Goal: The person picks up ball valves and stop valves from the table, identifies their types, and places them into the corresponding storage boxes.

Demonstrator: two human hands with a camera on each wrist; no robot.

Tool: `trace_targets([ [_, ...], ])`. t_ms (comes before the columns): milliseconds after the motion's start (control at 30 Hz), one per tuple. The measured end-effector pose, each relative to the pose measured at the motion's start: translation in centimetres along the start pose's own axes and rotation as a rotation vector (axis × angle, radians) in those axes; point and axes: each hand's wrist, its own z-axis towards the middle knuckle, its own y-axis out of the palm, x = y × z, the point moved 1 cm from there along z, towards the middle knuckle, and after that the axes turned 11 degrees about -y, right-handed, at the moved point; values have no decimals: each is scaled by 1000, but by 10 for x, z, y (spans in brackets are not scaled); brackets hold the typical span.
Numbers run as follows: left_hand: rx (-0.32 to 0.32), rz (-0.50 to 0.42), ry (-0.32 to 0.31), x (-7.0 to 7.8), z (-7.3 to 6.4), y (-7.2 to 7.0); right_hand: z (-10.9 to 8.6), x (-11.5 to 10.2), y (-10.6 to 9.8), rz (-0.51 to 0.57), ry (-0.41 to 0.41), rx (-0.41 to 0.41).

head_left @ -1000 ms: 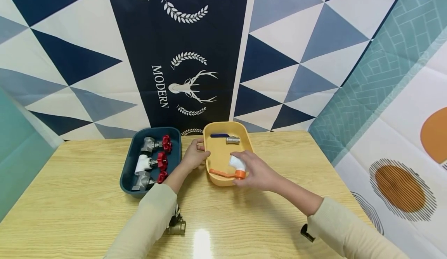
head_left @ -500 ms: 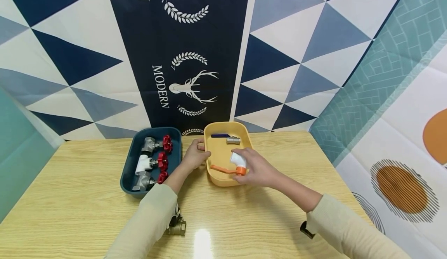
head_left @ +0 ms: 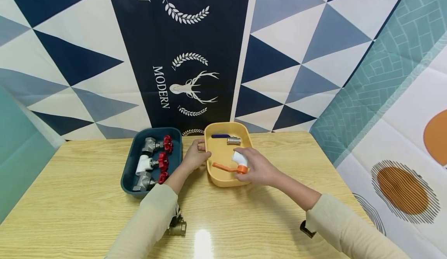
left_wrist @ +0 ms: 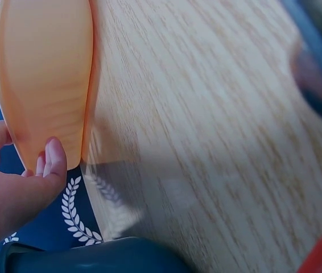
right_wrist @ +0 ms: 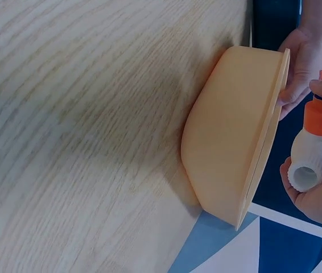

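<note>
My right hand (head_left: 260, 168) grips a white plastic ball valve (head_left: 239, 158) with an orange lever, held over the near right part of the yellow bin (head_left: 218, 150). In the right wrist view the white valve's open end (right_wrist: 305, 178) shows, and it is above the bin's rim. My left hand (head_left: 195, 156) pinches the bin's left rim, thumb over the edge and fingers against the outer wall, as the left wrist view also shows. Inside the bin, at the far end, lies a small metal ball valve (head_left: 234, 140) with a blue lever.
Left of my left hand stands a dark blue bin (head_left: 131, 158) holding several valves with red handwheels (head_left: 163, 161). A brass valve (head_left: 178, 228) lies partly hidden by the left sleeve. Beside the right sleeve is a small dark object (head_left: 307, 230). A patterned cloth backs the table.
My right hand has lifted slightly with the white valve, and the orange lever has risen a little in view. The left hand stays on the rim.
</note>
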Motion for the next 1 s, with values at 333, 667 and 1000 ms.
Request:
trace_targets([
  [333,-5,-1,-3,-1,-1,0,6,4,-2,-14,-2,-11],
  [667,-16,-15,16,-3,-1,1,13,9,-3,12,5,-19],
  [1000,-8,-7,16,-1,-1,0,18,15,-3,-5,-10,-8],
])
